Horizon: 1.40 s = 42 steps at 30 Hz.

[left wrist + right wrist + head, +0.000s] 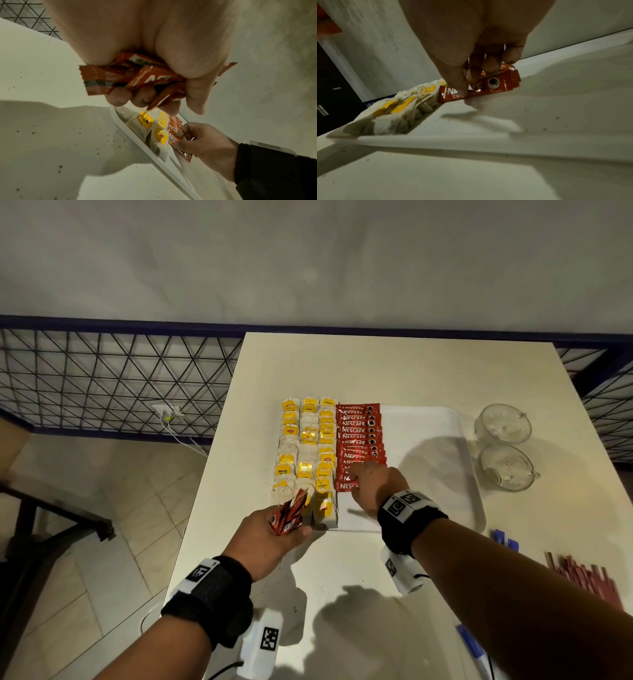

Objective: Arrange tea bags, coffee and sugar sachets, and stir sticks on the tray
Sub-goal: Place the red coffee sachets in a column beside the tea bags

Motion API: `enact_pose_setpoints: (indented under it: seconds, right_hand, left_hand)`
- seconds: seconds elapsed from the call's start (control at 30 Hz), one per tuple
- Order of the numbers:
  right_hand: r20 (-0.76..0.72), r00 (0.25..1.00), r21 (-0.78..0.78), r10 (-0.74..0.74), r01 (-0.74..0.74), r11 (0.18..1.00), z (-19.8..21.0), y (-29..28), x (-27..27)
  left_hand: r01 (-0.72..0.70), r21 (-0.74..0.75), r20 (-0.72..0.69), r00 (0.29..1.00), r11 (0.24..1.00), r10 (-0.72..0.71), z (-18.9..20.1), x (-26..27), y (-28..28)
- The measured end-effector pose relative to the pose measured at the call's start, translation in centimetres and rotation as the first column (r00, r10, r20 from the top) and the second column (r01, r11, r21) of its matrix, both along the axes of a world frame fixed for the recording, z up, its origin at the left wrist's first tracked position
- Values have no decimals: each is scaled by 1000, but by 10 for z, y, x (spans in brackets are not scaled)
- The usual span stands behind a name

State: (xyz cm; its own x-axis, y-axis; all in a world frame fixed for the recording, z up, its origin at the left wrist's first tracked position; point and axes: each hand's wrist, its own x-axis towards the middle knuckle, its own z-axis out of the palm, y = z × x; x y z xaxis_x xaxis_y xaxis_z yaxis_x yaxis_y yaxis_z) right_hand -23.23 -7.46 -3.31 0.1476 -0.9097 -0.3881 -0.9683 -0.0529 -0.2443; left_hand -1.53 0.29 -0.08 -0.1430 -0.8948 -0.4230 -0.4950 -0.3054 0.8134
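A white tray [428, 440] lies on the table. Three columns of yellow-tagged tea bags [308, 446] fill its left side, and a column of red coffee sachets [359, 436] runs beside them. My left hand [274, 534] hovers at the tray's near left corner and grips a bunch of red coffee sachets [130, 78]. My right hand [371, 486] is at the near end of the red column, its thumb and fingers pinching the nearest coffee sachet [489, 86], which lies on the tray floor [539, 108] next to the tea bags [406, 108].
Two upturned glass cups [503, 446] stand to the right of the tray. Red-brown stir sticks [582, 577] and blue sachets [507, 542] lie at the table's right near edge. A wire fence [102, 381] runs behind; floor lies to the left.
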Motion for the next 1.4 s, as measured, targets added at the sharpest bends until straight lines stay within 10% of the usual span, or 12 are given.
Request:
enact_pose_setpoints:
  seconds: [1.4]
  right_hand:
    - [113, 994, -9, 8, -7, 1000, -7, 0, -8]
  left_hand:
    - [-3, 8, 1, 1000, 1000, 3, -9, -1, -2]
